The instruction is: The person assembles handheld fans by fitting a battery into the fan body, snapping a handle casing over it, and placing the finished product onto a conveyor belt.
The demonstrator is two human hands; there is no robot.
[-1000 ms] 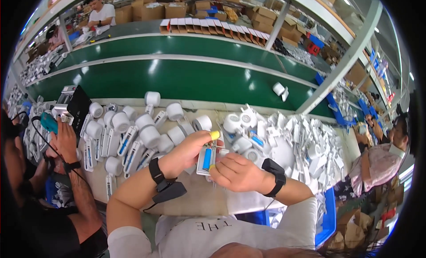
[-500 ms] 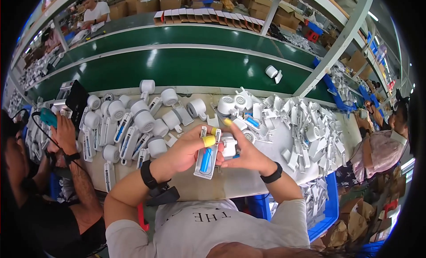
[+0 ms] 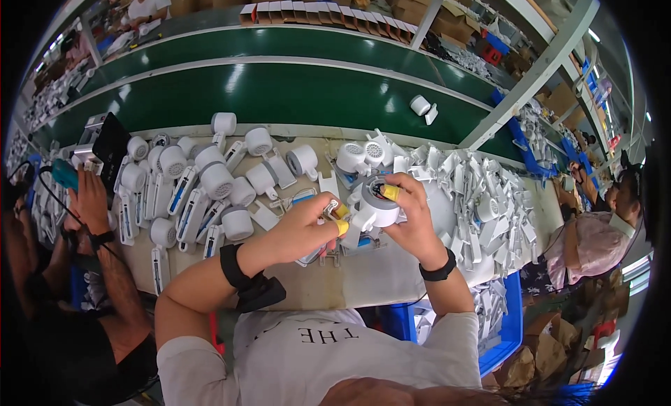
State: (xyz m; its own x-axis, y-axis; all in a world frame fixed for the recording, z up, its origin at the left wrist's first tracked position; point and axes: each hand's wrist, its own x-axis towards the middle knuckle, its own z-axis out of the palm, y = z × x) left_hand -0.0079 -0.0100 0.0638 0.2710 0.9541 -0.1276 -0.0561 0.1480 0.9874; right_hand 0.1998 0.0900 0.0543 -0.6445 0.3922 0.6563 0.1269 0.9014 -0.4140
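Note:
My right hand (image 3: pixel 418 228) is closed around a white, grey-banded round head (image 3: pixel 376 209). Its open top shows dark parts and wires inside, and a yellow-capped finger rests at that opening. Close beside it, my left hand (image 3: pixel 300 231) has its fingers bent together, thumb and finger in yellow covers. Under that hand shows part of a pale handle shell (image 3: pixel 312 255) with blue inside; the fingers hide most of it. Behind my hands lie more white round heads with handles (image 3: pixel 302 161), and to the left several open handles (image 3: pixel 187 209) show blue cylinders.
A pile of white plastic parts (image 3: pixel 482 203) covers the table's right side. A blue bin (image 3: pixel 514 322) of white parts stands below it. Past the table runs a green conveyor (image 3: pixel 307 98) with one head on it. At left, a co-worker's hand (image 3: pixel 89 200) holds a teal tool (image 3: pixel 65 174).
The handle with the blue cylinder has dropped lower and is now mostly hidden by my left hand. My right hand has raised and turned the round head, showing its open top.

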